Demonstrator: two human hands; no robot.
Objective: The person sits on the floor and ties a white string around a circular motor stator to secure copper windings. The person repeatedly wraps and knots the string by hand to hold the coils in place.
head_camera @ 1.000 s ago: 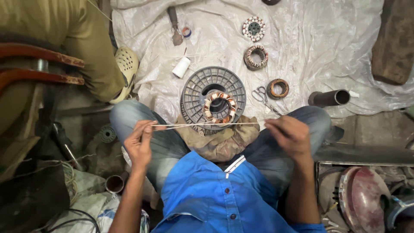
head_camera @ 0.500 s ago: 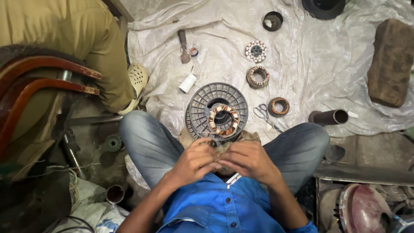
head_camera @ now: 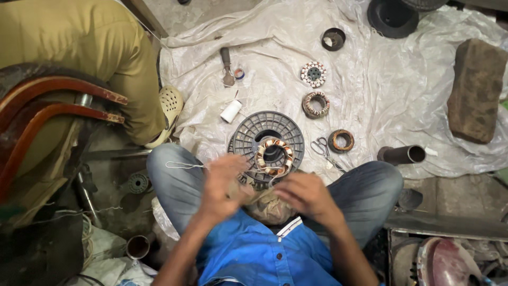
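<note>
1. A copper-wound stator (head_camera: 274, 157) is seen resting on a grey ribbed plastic disc (head_camera: 254, 131), just in front of the seated person's knees.
2. The left hand (head_camera: 225, 185) is held just below and left of the stator; it is blurred, and its fingers are curled around a thin pale cord (head_camera: 182, 166) whose loop trails off to the left over the jeans.
3. The right hand (head_camera: 306, 194) is held just below and right of the stator, fingers bent inward toward the left hand; whether anything is pinched in them cannot be told.
4. The stator lies just beyond the fingertips of both hands, near them but not clearly touched.
5. On the white plastic sheet (head_camera: 402, 100), scissors (head_camera: 321, 148) are laid just right of the disc, beside a small copper coil ring (head_camera: 341, 141).
6. Farther up the sheet, two more wound stators (head_camera: 315, 104) (head_camera: 313, 73), a white spool (head_camera: 230, 111) and a hammer (head_camera: 227, 66) are spread.
7. A second person in olive clothing (head_camera: 79, 58) is seated at the left.
</note>
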